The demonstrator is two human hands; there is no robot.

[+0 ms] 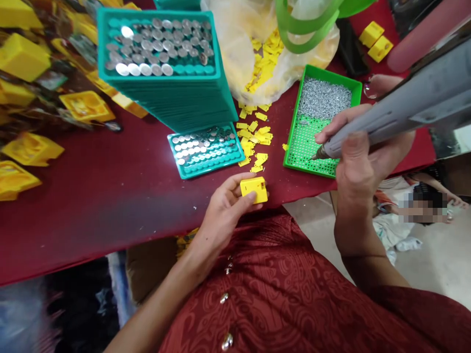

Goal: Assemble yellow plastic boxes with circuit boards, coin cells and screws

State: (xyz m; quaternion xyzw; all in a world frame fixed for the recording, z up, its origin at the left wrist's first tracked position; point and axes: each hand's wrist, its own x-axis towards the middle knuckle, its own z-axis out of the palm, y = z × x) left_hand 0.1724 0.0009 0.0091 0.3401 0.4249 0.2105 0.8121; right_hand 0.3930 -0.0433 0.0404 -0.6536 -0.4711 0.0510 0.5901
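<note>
My left hand (230, 201) grips a small yellow plastic case (253, 190) near the table's front edge, thumb on its upper face. A grey electric screwdriver (390, 105) is held in my right hand (362, 157), its fingers wrapped round the body. The screwdriver's tip points down and left over a green perforated tray (294, 142). Small silver screws (324, 98) fill the far part of that tray. Just beyond the yellow case, several small yellow plastic pieces (257, 135) lie scattered on the red cloth.
A tall stack of teal trays (176, 100) with coin cells stands left of centre, beside a lower teal tray (209, 169). Yellow housings (88, 105) crowd the left. A plastic bag (235, 54) of yellow pieces lies behind. Another person (397, 211) is at the lower right.
</note>
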